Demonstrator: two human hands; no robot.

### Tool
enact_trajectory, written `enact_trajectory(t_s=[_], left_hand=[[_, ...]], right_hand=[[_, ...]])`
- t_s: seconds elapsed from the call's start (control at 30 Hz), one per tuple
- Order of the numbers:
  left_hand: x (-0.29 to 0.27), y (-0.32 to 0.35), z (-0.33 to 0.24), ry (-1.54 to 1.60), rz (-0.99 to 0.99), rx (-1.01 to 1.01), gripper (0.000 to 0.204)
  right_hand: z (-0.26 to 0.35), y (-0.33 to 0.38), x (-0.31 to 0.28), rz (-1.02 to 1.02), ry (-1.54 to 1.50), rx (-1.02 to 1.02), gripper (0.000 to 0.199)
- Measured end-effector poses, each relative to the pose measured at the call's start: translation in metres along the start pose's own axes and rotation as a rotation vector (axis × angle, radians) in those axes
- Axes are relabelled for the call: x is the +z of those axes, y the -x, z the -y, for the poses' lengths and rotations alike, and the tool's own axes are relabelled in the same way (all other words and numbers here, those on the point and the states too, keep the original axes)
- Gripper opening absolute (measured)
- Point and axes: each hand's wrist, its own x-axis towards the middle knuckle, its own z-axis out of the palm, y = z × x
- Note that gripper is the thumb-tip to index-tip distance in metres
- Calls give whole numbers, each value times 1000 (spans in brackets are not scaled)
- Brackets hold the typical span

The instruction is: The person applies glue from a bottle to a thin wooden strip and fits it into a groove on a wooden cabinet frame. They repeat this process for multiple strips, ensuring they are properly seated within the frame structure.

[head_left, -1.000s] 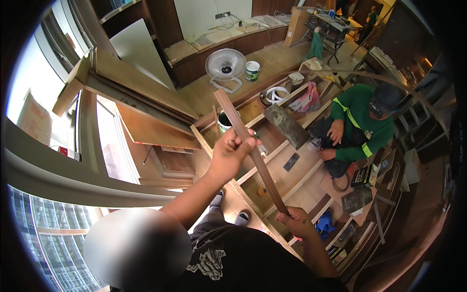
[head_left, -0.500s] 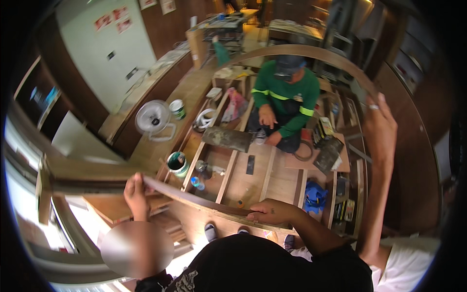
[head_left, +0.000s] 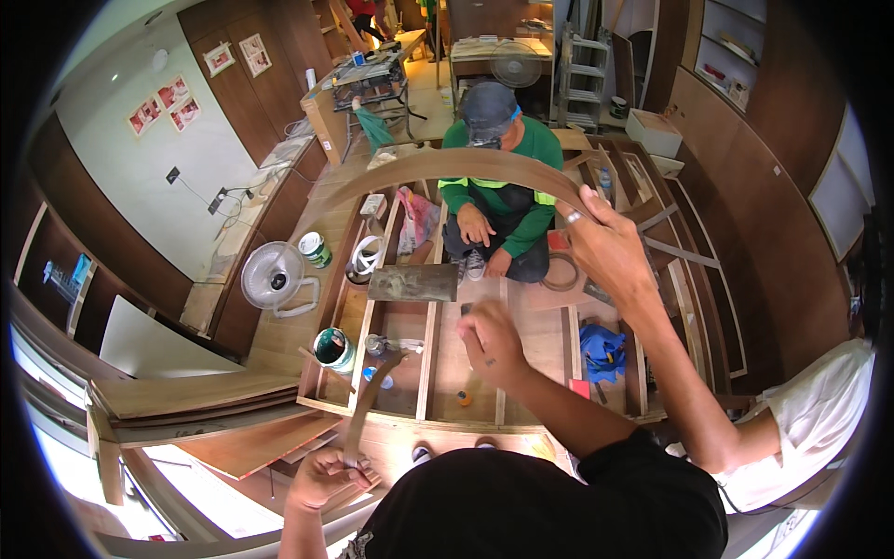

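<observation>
Two bare hands at work, head view. Left hand (head_left: 328,478) low in the picture: grip narrow, thumb and fingers pinching a thin brown strip (head_left: 358,424), which rises from it in a slight bend over the near side of a low wooden frame (head_left: 425,377). Right hand (head_left: 492,343) further up, above the middle of the frame, fingers curled; blur there, so I cannot tell whether its grip is on the strip's far end or on nothing.

At right, a co-worker in a white sleeve (head_left: 819,410) reaches in and holds one end of a long curved strip (head_left: 447,165), arched across the front of a seated person in green (head_left: 538,149).

Within the frame: dark flat board (head_left: 413,283) lying across the timbers, white tape roll (head_left: 369,254), pink bag (head_left: 418,222), open bucket (head_left: 335,352) near the left edge, blue bundle (head_left: 603,352) toward the right. Left of the frame, on the floor: round fan (head_left: 273,277), with a green-and-white tub (head_left: 315,249) just beside it.
</observation>
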Motion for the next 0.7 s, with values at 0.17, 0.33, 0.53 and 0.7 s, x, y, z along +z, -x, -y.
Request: enact_trajectory(t_s=[0.17, 0.33, 0.53, 0.7], left_hand=[[38, -7, 22, 390, -127, 296, 8], [49, -43, 35, -141, -436, 507, 9], [65, -53, -6, -40, -308, 458, 15], [64, -51, -16, -10, -73, 441, 18]], right_hand=[[19, 41, 23, 1023, -64, 430, 29], [68, 52, 61, 1212, -512, 89, 31], [85, 24, 65, 1113, -620, 173, 40], [86, 22, 58, 1170, -711, 412, 51]])
